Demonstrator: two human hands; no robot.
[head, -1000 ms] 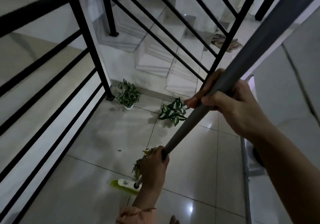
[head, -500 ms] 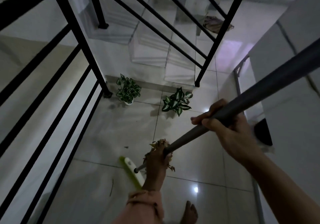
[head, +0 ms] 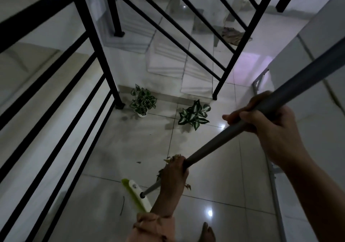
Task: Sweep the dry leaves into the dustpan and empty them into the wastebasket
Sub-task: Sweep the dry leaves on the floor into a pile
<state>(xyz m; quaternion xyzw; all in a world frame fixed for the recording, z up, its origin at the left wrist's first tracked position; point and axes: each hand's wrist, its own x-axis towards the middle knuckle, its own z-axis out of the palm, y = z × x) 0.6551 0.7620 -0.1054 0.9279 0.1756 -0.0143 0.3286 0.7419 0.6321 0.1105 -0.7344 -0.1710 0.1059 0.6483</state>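
Broom handle [head: 220, 142] gripped by both hands: left [head: 174, 174] low, right [head: 268, 127] high

Dim tiled floor [head: 115, 148], blk railing [head: 104, 55]

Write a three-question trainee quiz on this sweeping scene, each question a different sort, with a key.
1. True or false: both hands grip the broom handle.
2. Multiple choice: the dry leaves lie (A) on the stairs, (B) on the floor tiles beside the left hand, (C) in a dustpan.
3. Fill in: the number of small potted plants standing on the floor near the railing post is ___.

Key
1. True: the right hand holds it higher up, the left hand lower down.
2. B.
3. Two: one potted plant near the post, the other to its right.
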